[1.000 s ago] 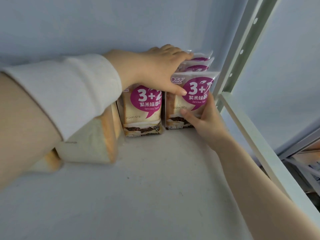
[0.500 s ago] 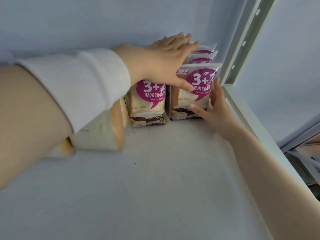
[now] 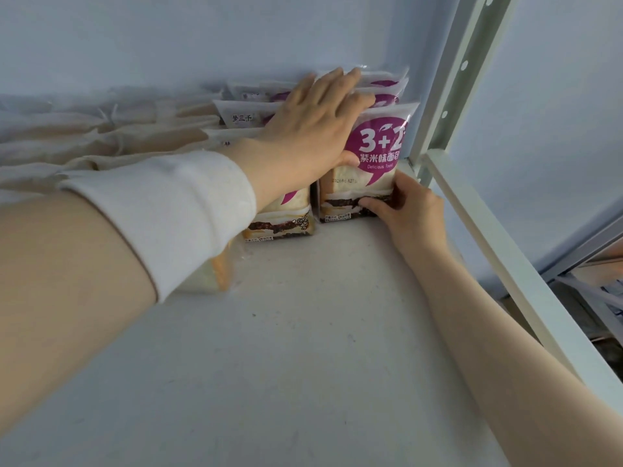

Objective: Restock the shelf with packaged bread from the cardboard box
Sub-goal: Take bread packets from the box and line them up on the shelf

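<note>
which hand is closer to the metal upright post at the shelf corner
Right. The right hand grips the lower corner of the front bread pack, just beside the upright post. The left hand lies flat on top of the packs, farther left.

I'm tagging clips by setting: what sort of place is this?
Probably a shop or stockroom: rows of identical packaged bread stand on a white shelf board, beside a perforated metal upright typical of retail racking.

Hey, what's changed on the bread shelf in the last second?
The left hand slid farther back over the bread packs, fingers straightening. The right hand shifted down the front right pack and holds its lower corner. The packs stayed upright on the shelf.
</note>
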